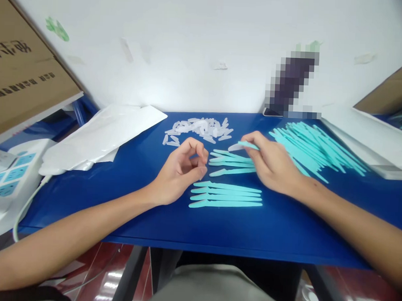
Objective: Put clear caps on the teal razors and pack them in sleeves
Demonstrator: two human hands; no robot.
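My right hand pinches a teal eyebrow razor between thumb and fingers; its pale, whitish end points left. My left hand is curled, thumb tip close to the fingertips; whatever may be between them is too small to make out. Beneath and between the hands lie several teal razors, partly covered by my right hand. Nearer to me is a neat row of several more razors, side by side. Past my left hand is a pile of small translucent caps.
A heap of teal razors lies to the right on the blue table. At left are white plastic bags, a power strip and a cardboard box. A pixelated dark object leans on the back wall.
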